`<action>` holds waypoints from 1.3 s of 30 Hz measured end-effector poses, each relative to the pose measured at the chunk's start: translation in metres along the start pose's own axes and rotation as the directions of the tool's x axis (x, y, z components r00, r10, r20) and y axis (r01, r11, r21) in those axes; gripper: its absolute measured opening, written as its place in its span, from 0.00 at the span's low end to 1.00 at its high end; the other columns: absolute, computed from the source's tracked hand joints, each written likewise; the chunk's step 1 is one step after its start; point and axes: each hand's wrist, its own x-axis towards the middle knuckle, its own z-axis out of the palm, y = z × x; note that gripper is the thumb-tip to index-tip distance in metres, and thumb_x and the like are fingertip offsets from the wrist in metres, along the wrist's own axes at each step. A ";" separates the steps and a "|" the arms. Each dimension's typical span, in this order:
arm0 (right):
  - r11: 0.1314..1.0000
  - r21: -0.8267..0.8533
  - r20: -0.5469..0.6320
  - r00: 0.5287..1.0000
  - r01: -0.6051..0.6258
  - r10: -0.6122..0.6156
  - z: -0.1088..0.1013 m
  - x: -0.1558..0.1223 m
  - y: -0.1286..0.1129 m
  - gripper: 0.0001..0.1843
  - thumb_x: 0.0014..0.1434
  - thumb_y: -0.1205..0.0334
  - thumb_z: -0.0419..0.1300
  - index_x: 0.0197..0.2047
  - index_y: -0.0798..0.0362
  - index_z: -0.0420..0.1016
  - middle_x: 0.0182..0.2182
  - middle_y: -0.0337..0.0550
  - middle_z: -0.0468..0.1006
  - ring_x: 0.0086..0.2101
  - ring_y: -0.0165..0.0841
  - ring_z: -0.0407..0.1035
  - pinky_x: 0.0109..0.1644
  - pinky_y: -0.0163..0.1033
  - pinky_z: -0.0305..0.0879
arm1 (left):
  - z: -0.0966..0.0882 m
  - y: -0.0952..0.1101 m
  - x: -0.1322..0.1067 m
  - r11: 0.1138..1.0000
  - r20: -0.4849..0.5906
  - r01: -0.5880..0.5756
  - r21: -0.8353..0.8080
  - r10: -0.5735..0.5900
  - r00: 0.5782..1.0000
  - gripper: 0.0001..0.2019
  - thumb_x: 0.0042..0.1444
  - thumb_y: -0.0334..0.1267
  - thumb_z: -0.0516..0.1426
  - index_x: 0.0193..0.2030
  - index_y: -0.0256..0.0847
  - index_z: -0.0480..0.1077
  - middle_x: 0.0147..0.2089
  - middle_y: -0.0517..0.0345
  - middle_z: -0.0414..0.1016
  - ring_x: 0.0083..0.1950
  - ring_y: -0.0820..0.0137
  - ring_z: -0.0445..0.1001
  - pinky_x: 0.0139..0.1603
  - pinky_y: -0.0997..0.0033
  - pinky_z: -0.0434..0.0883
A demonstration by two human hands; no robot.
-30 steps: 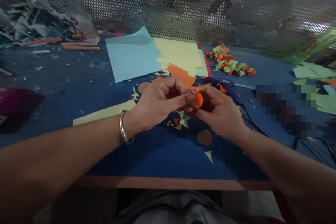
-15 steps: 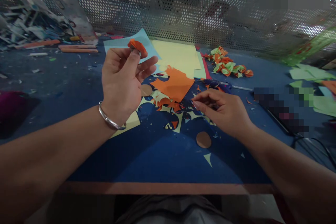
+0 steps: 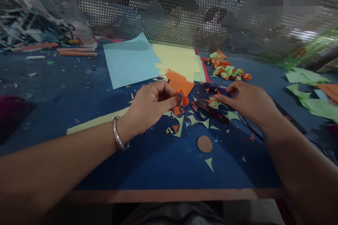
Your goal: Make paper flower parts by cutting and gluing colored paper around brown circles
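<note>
My left hand [image 3: 154, 107], wearing a silver bangle [image 3: 120, 135], pinches a small orange paper flower [image 3: 185, 100] between thumb and fingertips, above the scraps. My right hand [image 3: 248, 100] has thumb and index finger apart around the back part of a dark blue glue gun [image 3: 212, 86]. Its other fingers are hidden. Dark-handled scissors [image 3: 211, 110] lie among paper offcuts, just left of and below my right thumb. An orange paper sheet [image 3: 182, 81] with a cut edge lies behind the flower. In front of the scraps is a round brown disc [image 3: 205, 144].
Blue paper [image 3: 129, 63] and pale yellow paper [image 3: 176, 58] lie at the back. Crumpled orange and green paper flowers [image 3: 227, 66] are heaped behind the right hand. Light green sheets [image 3: 317, 105] lie far right, orange sticks [image 3: 77, 52] at left. A perforated metal panel [image 3: 158, 10] stands behind.
My left hand has lowered the orange flower and moved right, uncovering the blue paper. My right hand has moved right to the glue gun, and the scissors now show on the table.
</note>
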 end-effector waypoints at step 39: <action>0.896 0.271 -0.477 0.858 0.351 -0.192 -0.011 -0.038 -0.030 0.15 0.49 0.54 0.69 0.39 0.47 0.73 0.29 0.36 0.76 0.26 0.32 0.68 0.35 0.42 0.71 | -0.001 -0.001 0.006 0.998 -0.019 0.051 0.041 -0.051 0.999 0.11 0.46 0.32 0.68 0.30 0.40 0.69 0.29 0.64 0.73 0.31 0.75 0.75 0.33 0.72 0.74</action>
